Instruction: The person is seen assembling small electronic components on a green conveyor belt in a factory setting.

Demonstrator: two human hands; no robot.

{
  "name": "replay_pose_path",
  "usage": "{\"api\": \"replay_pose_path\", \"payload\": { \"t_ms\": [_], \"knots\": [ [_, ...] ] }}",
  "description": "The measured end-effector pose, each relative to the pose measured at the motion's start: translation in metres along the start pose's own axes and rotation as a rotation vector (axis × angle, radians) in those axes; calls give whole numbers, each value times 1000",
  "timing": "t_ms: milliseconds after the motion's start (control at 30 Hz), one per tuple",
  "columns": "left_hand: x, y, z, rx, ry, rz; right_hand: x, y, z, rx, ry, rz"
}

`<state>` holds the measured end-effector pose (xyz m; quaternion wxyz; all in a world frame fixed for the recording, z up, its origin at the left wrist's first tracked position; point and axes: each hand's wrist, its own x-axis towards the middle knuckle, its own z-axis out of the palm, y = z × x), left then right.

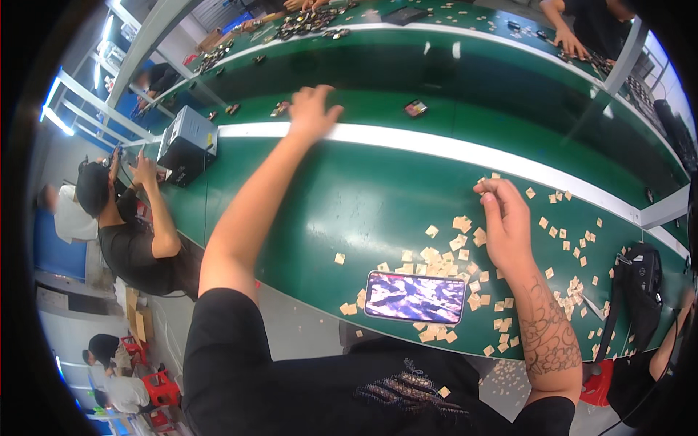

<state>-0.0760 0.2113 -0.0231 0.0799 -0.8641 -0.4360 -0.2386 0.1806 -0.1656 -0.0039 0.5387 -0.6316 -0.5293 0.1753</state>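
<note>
My left hand (311,115) reaches over the white rail onto the green belt, fingers spread and holding nothing that I can see. Just beside it on the belt lies a small dark and pinkish item (279,109); another small flat item (415,108) lies farther right. My right hand (504,218) is over the green table with its fingers curled together. Small beige squares (496,176) show at its fingertips, and what it pinches, if anything, is hidden. Between my arms lies a phone (414,298), its screen lit, among many scattered beige square pieces (436,258).
A grey box-shaped machine (187,142) stands at the left, beside a seated person in black (138,232). The white rail (407,145) divides table and belt. A black bag (640,280) lies at the right. Across the belt, another person's hand (571,43) touches dark small parts.
</note>
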Motion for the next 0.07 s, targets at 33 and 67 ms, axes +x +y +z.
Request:
{"api": "replay_pose_path", "payload": {
  "t_ms": [33,67],
  "knots": [
    [2,-24,-1,89,45,-116,3,3,-1,-5,5,-2],
    [3,-39,-8,162,38,-224,5,6,-3,-16,16,8]
  ]
}}
